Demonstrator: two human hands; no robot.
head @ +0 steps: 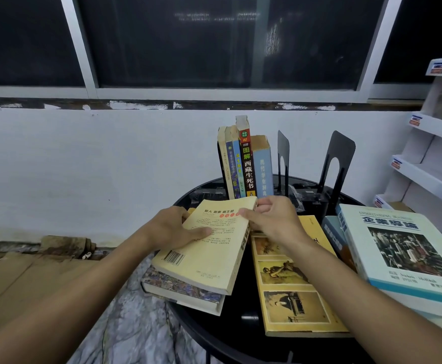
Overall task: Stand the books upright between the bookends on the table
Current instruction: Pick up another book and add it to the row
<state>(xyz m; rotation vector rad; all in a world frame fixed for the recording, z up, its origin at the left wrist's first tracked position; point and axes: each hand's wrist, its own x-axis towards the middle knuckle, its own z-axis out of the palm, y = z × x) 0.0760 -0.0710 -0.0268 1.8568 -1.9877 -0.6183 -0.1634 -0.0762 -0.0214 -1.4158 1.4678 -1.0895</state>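
A pale yellow paperback (209, 248) lies back cover up on a patterned book (183, 290) at the left of the round black table (214, 327). My left hand (175, 227) grips its left edge with the thumb on the cover. Over its far right corner, my right hand (275, 219) holds it by the spine side. Behind, several books (246, 164) stand upright in a row. Two black bookends (282, 158) (335, 164) stand to their right, apart from the row.
A yellow book with pictures (290, 290) lies flat in the middle. A light blue hardback (403, 248) tops a stack at the right. White cardboard shelves (430, 169) stand at the far right. The white wall is close behind the table. Cardboard lies on the floor at left.
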